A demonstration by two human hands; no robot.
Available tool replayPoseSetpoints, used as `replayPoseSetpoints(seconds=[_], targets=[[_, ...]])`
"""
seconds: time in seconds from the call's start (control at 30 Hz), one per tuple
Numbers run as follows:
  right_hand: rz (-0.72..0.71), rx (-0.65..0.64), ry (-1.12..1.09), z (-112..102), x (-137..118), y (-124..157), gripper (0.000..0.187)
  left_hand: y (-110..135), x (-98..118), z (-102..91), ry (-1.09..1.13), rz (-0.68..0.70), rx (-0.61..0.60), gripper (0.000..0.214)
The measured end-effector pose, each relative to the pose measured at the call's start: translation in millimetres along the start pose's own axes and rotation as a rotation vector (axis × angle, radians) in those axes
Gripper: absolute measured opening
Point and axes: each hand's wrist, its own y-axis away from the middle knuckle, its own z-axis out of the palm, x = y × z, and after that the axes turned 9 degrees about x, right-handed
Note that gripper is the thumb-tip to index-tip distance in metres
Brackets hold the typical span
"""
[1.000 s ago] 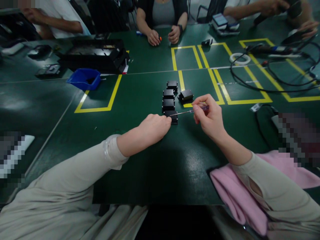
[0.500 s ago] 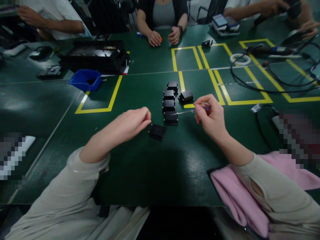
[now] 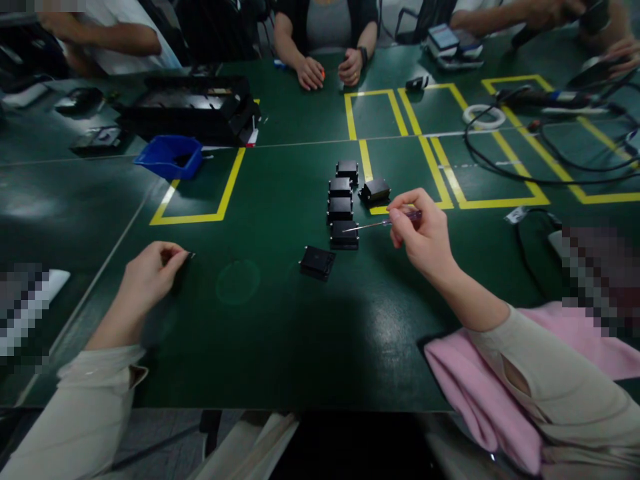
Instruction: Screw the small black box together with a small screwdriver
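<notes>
My left hand (image 3: 154,273) is at the left of the green table, thumb and fingers pinched together at a tiny screw-like piece (image 3: 191,255) at their tips. My right hand (image 3: 419,230) grips a thin screwdriver (image 3: 367,227) with a purplish handle, its shaft pointing left over the nearest black box (image 3: 344,233) of a short row. Behind that one stand more black boxes, such as this black box (image 3: 341,207). Another black box (image 3: 375,191) sits askew to the right of the row. Apart from them, nearer me, lies a flat black piece (image 3: 317,261) with small metal pins or screws at its edge.
A blue bin (image 3: 170,157) stands in front of stacked black trays (image 3: 193,110) at the left. Pink cloth (image 3: 480,387) lies under my right forearm. Black cables (image 3: 540,177) and a white ring (image 3: 484,117) are at the right. A co-worker's hands (image 3: 330,70) rest across the table.
My left hand has moved left and toward me, from beside the flat black piece to the tiny piece on the table. My right hand stays put with the screwdriver.
</notes>
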Motion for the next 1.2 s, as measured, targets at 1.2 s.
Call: replayPoseSetpoints(seconds=[1.2], targets=[[0.024, -0.016, 0.003, -1, 1, -1, 0.015, 60, 220, 3.0, -0.243, 0.714, -0.043, 0.040]])
